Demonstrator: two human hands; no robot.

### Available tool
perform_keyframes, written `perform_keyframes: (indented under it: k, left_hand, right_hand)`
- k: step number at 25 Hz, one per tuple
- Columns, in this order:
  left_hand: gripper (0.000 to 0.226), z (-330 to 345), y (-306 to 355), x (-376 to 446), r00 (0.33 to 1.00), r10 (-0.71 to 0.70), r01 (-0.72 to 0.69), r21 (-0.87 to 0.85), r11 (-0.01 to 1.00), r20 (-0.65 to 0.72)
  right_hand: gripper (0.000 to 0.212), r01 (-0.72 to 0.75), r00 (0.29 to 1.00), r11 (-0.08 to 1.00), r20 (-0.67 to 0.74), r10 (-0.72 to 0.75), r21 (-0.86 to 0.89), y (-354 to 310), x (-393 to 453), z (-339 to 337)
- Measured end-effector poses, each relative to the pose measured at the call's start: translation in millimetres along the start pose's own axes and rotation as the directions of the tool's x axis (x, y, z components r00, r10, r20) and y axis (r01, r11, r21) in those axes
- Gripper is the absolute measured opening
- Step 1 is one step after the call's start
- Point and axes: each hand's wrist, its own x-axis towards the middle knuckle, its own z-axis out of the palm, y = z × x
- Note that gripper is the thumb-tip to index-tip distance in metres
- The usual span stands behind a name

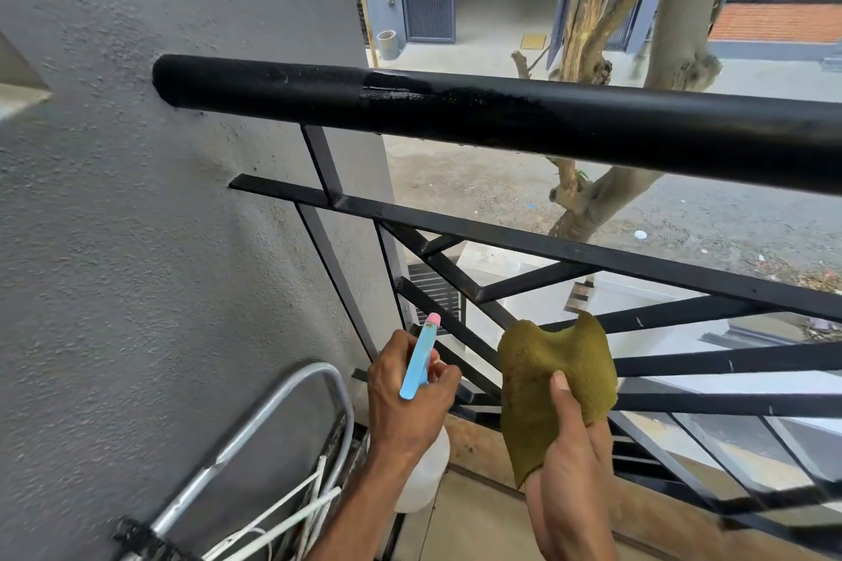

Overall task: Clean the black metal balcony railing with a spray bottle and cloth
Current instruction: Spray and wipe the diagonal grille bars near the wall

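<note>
The round black metal top rail of the balcony railing (pixel 501 114) runs from the textured grey wall (pixel 136 219) across to the right edge of the view, and 1 patch of it near the wall end glistens wet. Below that rail, flat black bars (pixel 524 244) cross at angles to form the lower panel. Well under the rail, the left hand (pixel 405 387) grips the neck of a white plastic spray bottle (pixel 421 474), fingers curled round its light blue trigger head (pixel 417 362) with a pink nozzle tip (pixel 433 319) aimed up toward the angled bars; the bottle's body hangs below the wrist. Just right of it, the right hand (pixel 569 446) pinches an olive-green cloth (pixel 546 378), the thumb pressed on the front face and the other fingers behind, so the cloth stands up in front of the lower bars; whether it touches them cannot be told. Below the rail by the wall, bent silver metal tubes (pixel 255 424) and white rods (pixel 291 515) lean in the corner. Beyond the rail, pale tree trunks (pixel 674 36) rise over a grey street (pixel 478 178).
</note>
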Motion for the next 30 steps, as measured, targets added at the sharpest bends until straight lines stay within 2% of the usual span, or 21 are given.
perform_keyframes:
  k: [4, 7, 9, 13, 18, 20, 25, 30]
  left_hand:
    - [0.029, 15, -4, -14, 0.999, -0.008, 0.008, -0.009, 1.0, 0.032]
    - [0.042, 23, -4, -23, 0.999, 0.033, -0.034, 0.028, 0.999, 0.028]
    - [0.045, 28, -3, -29, 0.999, 0.023, -0.024, 0.032, 0.999, 0.038]
    - [0.04, 37, -5, -38, 0.997, 0.003, -0.005, 0.024, 1.0, 0.074]
    - [0.036, 52, -8, -56, 0.984, -0.101, 0.096, 0.038, 0.995, 0.147]
    - [0.033, 56, -7, -60, 0.979, -0.105, 0.1, 0.038, 0.994, 0.172]
    - [0.039, 72, -12, -69, 0.979, -0.075, 0.062, 0.074, 0.995, 0.188]
    - [0.031, 88, -20, -77, 0.966, -0.142, 0.126, 0.085, 0.988, 0.214]
  right_hand:
    - [0.046, 0.009, 0.998, 1.0, -0.056, -0.008, 0.006, -3, 2, -14]
    - [0.043, 0.022, 0.997, 0.999, -0.069, -0.02, 0.039, -5, 6, -26]
    - [0.049, 0.021, 0.997, 0.999, -0.07, -0.018, 0.045, -7, 6, -34]
    - [0.051, 0.035, 0.995, 0.999, -0.093, -0.031, 0.037, -8, 7, -49]
    - [0.052, 0.025, 0.991, 0.999, -0.131, -0.021, 0.032, -9, 14, -73]
    - [0.047, 0.011, 0.989, 1.0, -0.148, -0.007, 0.026, -11, 13, -80]
    - [0.014, -0.023, 0.991, 1.0, -0.135, 0.022, -0.003, -9, 14, -96]
    - [0.01, -0.002, 0.986, 1.0, -0.167, 0.002, 0.004, -15, 17, -114]
